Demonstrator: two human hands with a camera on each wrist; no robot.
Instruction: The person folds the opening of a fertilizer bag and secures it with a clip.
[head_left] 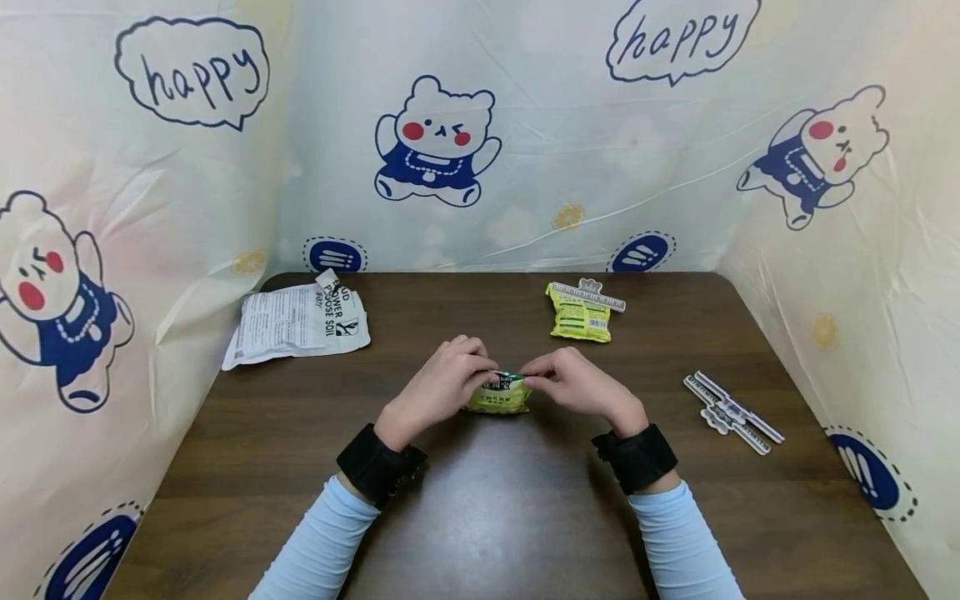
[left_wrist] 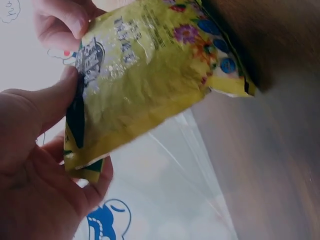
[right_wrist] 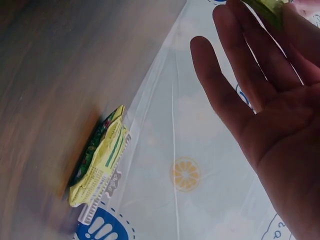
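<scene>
A yellow packet with a green top edge [head_left: 498,398] stands upright on the table between the two hands. At its top left my left hand [head_left: 448,377] pinches the green edge, thumb on the printed front and fingers behind, as the left wrist view of the packet [left_wrist: 145,75] shows. My right hand [head_left: 581,383] pinches the top right corner between thumb and index finger. In the right wrist view the other fingers of the right hand [right_wrist: 280,100] are spread out, and only a small part of the packet shows.
At the back right lies a second yellow packet [head_left: 581,321] with a clear ruler-like clip [head_left: 588,295] across its top. Two more such clips [head_left: 733,412] lie at the right. A white printed bag [head_left: 296,323] lies at the back left. A patterned cloth [head_left: 540,167] hangs round the table.
</scene>
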